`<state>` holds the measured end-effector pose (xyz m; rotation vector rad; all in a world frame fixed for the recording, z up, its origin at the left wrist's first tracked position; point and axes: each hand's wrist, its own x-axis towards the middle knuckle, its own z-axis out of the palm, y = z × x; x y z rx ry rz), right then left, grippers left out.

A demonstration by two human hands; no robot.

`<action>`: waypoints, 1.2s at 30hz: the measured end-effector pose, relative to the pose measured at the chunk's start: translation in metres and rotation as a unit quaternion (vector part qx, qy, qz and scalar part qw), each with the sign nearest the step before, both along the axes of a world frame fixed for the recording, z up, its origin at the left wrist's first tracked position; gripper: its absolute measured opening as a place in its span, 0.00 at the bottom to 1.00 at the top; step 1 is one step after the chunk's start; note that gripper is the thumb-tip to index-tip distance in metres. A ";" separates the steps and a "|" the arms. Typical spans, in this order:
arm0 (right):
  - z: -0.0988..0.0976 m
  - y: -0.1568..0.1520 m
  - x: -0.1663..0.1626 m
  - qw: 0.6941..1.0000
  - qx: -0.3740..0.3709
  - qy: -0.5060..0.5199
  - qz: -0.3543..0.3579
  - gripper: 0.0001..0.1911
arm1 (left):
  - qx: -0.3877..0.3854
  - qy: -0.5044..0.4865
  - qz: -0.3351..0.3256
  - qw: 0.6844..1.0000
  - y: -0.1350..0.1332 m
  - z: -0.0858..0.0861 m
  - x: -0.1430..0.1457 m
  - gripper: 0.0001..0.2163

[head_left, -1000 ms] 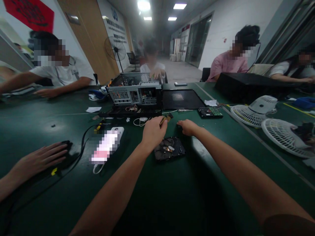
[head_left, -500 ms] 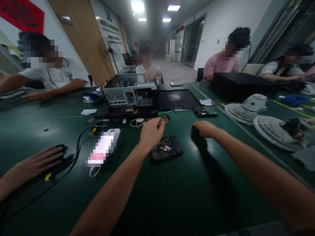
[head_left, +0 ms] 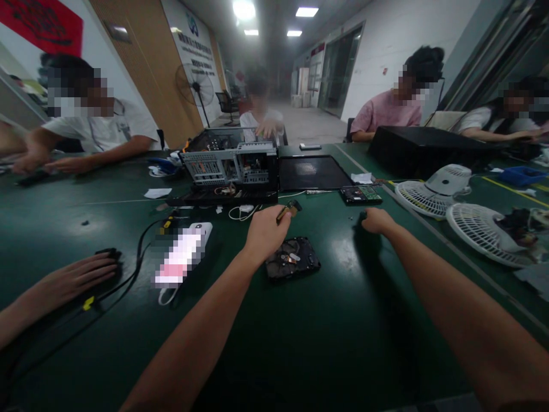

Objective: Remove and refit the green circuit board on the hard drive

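My left hand (head_left: 266,232) is closed in a pinch on a small gold-and-black part (head_left: 290,210), kept just above the far-left edge of an opened hard drive (head_left: 295,258). The drive lies flat on the green table, its dark inside facing up with a shiny metal piece near the middle. Farther right, my right hand (head_left: 378,221) is closed low over the table. A dark bit shows at its fingertips, too small to name. Tiny specks (head_left: 350,217) lie on the table just left of that hand.
An open computer case (head_left: 231,166) stands ahead, beside a black panel (head_left: 313,173). Another hard drive (head_left: 361,195) and white fan parts (head_left: 433,189) lie right. To the left are a lit phone (head_left: 182,254), black cables (head_left: 139,252) and another person's hand (head_left: 77,280). Several people sit around.
My right hand has moved right, and tiny specks now show on the table where it was. My left hand still pinches the gold-and-black part over the drive. The view has shifted slightly.
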<state>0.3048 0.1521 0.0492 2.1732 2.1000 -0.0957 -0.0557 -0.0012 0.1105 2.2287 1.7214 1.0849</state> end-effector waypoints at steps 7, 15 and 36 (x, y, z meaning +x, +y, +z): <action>0.000 -0.017 -0.033 0.998 0.039 0.054 0.005 0.17 | -0.007 -0.015 -0.007 1.000 0.000 -0.001 0.000 0.11; 0.003 -0.060 -0.022 0.902 0.187 0.361 -0.142 0.12 | -0.014 -0.011 -0.041 0.999 0.000 -0.002 0.001 0.09; 0.008 -0.138 -0.117 0.616 -0.157 0.772 -0.026 0.16 | -0.091 0.058 -0.205 0.973 -0.006 -0.030 0.031 0.29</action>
